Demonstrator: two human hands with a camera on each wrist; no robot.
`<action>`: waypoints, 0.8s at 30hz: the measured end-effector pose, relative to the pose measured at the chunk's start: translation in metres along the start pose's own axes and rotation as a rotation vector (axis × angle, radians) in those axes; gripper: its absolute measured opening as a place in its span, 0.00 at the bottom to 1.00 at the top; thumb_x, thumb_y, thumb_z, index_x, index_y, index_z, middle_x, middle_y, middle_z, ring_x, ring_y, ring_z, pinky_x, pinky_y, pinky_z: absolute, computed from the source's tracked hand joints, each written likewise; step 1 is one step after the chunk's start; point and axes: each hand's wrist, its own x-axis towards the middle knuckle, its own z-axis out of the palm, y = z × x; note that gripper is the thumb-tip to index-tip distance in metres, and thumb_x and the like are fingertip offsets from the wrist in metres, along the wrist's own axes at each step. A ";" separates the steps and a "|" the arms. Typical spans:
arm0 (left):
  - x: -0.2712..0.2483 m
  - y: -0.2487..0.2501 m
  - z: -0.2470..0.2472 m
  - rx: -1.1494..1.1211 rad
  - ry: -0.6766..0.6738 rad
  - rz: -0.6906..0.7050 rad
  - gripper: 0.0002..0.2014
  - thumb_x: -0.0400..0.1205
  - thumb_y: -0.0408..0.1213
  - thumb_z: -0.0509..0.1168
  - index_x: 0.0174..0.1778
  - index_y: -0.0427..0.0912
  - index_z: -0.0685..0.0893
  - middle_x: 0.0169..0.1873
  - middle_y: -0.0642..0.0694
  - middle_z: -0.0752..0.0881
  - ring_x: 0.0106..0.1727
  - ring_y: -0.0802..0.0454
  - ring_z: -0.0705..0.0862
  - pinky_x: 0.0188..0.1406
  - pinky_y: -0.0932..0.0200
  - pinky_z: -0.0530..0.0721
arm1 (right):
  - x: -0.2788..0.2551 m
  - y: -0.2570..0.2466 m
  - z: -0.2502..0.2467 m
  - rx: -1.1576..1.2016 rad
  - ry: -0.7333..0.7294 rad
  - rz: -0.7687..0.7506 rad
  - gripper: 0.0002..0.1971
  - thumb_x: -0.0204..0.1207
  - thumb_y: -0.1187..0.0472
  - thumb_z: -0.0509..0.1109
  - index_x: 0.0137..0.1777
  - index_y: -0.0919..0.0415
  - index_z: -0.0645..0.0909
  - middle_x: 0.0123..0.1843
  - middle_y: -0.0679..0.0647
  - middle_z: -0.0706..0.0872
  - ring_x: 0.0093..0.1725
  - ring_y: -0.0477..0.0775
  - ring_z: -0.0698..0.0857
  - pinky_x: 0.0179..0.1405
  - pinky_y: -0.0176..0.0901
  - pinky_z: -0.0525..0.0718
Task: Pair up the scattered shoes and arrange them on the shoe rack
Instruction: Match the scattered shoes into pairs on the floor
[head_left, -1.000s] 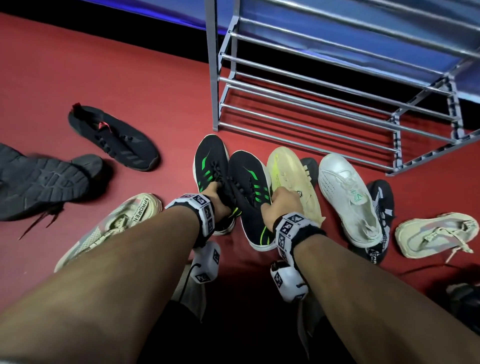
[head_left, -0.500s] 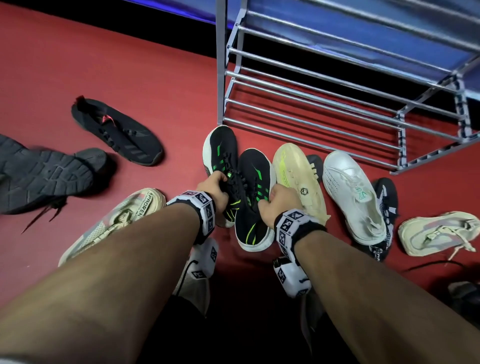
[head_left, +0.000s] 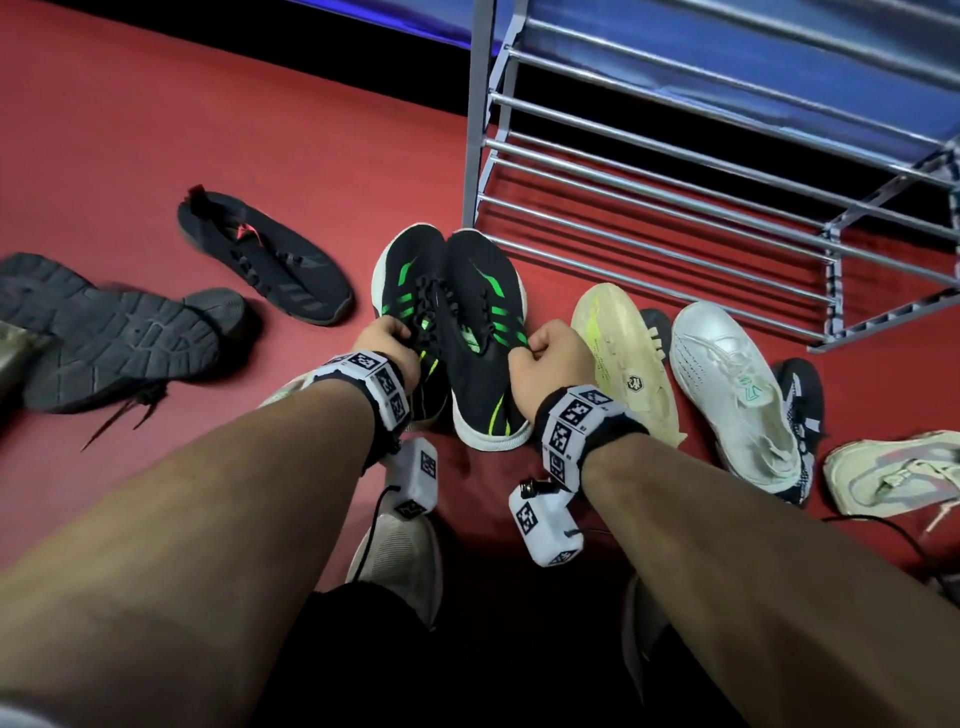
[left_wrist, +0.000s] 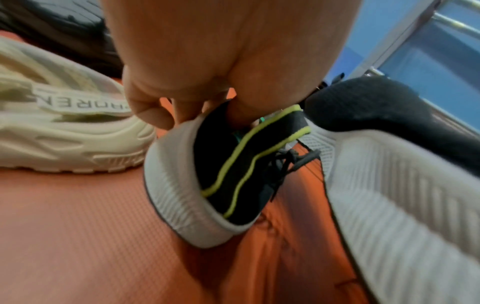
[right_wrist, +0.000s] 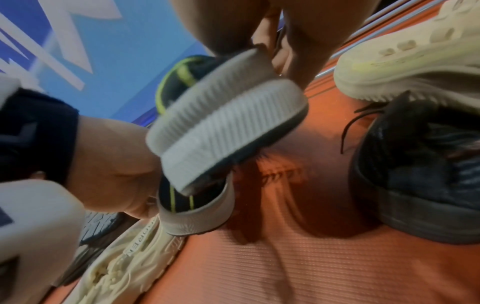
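Observation:
Two black sneakers with green stripes and white soles are side by side in front of the rack's left post. My left hand (head_left: 387, 340) pinches the heel collar of the left sneaker (head_left: 408, 275), whose heel (left_wrist: 207, 185) is raised off the red mat in the left wrist view. With my right hand (head_left: 550, 353) I grip the heel collar of the right sneaker (head_left: 480, 296). Its white sole (right_wrist: 226, 123) hangs tilted above the mat. The metal shoe rack (head_left: 675, 171) stands just beyond, and its bars carry nothing.
Other shoes lie on the red mat: a black knit shoe (head_left: 265, 265), an upturned grey-soled shoe (head_left: 104, 338), a cream-yellow shoe (head_left: 623, 364), a white sneaker (head_left: 727, 389) over a black-and-white one (head_left: 800, 405), and a beige shoe (head_left: 893, 473). A cream shoe (left_wrist: 64, 131) lies by my left wrist.
Both hands have carried the black-green sneakers forward towards the rack's left post. The two sneakers have come together and now lie parallel, with their heels lifted.

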 end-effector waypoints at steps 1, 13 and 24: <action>0.003 -0.001 -0.003 0.021 -0.002 0.004 0.15 0.78 0.26 0.61 0.55 0.47 0.83 0.49 0.46 0.82 0.49 0.47 0.79 0.52 0.65 0.72 | 0.001 -0.002 0.001 0.009 -0.026 0.021 0.05 0.74 0.62 0.67 0.47 0.61 0.80 0.40 0.54 0.84 0.38 0.56 0.82 0.36 0.43 0.77; -0.010 -0.007 0.013 0.476 -0.042 0.031 0.20 0.73 0.47 0.65 0.61 0.52 0.80 0.67 0.42 0.66 0.60 0.31 0.77 0.67 0.40 0.75 | 0.003 0.028 0.017 -0.296 -0.519 0.006 0.30 0.68 0.54 0.72 0.72 0.49 0.74 0.53 0.50 0.89 0.47 0.51 0.86 0.47 0.38 0.79; -0.024 0.011 0.028 0.775 -0.033 0.272 0.26 0.74 0.48 0.69 0.68 0.49 0.73 0.67 0.41 0.71 0.71 0.37 0.68 0.67 0.39 0.70 | 0.018 0.030 0.014 -0.482 -0.512 -0.068 0.28 0.65 0.53 0.70 0.68 0.48 0.75 0.63 0.55 0.80 0.51 0.59 0.84 0.53 0.45 0.83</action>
